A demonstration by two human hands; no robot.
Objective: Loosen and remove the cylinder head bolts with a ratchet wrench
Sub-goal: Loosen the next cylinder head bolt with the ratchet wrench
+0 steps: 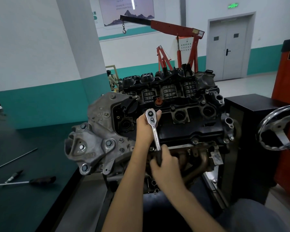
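The engine (182,131) sits on a stand in the middle of a workshop. The wrench (155,136) has its round head on top of the engine's black cover. The bolt under it is hidden. The left hand (145,126) holds the wrench head, fingers curled round it. The right hand (166,166) grips the black handle lower down, fingers closed tight. On the left is a dark green desk (23,131) with screwdrivers (40,180) and a thin rod (15,159) on it. The walls are white with a green band. A red hoist (174,27) and a grey door (228,47) are behind. A shiny wheel (278,129) is on the right.
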